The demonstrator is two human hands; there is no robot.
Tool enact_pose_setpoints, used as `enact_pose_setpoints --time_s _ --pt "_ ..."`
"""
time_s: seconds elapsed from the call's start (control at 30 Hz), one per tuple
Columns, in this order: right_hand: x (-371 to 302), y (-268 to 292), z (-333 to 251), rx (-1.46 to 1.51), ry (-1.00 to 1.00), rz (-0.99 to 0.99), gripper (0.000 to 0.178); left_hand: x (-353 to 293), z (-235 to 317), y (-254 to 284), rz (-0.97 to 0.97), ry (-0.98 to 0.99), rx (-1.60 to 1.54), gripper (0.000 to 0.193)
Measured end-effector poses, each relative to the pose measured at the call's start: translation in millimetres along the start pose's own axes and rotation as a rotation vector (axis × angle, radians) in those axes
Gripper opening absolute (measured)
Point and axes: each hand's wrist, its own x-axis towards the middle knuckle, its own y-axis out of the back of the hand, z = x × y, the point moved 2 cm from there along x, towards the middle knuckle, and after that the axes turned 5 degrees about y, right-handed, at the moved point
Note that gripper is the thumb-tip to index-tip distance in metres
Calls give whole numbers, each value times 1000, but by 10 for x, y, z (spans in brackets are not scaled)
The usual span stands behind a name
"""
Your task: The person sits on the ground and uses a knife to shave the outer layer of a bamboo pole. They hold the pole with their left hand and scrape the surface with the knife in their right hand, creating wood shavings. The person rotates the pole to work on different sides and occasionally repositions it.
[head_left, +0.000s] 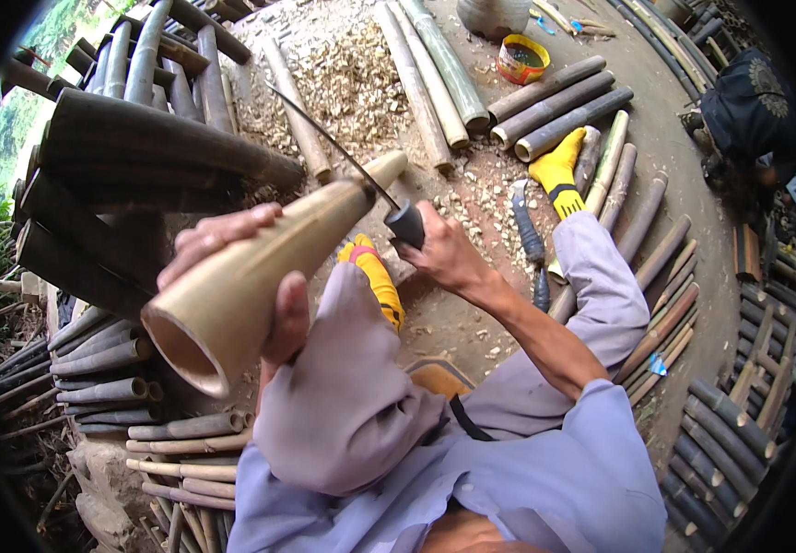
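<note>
While it opens lower left, the bamboo tube (274, 251) runs diagonally.

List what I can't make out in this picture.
All in the head view:
Left hand: palm hidden by the pale bamboo tube it holds.
Right hand: its fingers cover part of the black handle.
Grey round vessel: cut off by the upper edge.
Yellow-red tub: contents too small and dark to identify.
Co-worker: hands too small and dim to tell.

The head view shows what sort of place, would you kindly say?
Probably a bamboo workshop, perhaps partly outdoors: pale chips lie heaped and scattered about, cut bamboo poles lie in groups, and the right hand grips a black-handled tool.
</note>
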Motion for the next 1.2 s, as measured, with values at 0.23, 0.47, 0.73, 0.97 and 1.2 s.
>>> enact_pose_setpoints --time_s 0.23,0.47,0.73,0.97,1.2 --pt "-57 395 -898 487 171 347 45 -36 -39 99 -32 -16 25 55" --pt "-86 82 -27 12 0 0 49 -44 -7 115 -93 -56 -15 57" --pt "-82 275 -648 373 231 297 40 -30 -66 149 -93 -13 -27 58" --pt "-255 103 242 21 -250 13 40 -132 3 255 -30 90 24 56" --pt "-164 102 -577 496 247 394 36 -111 -45 237 143 120 99 54"
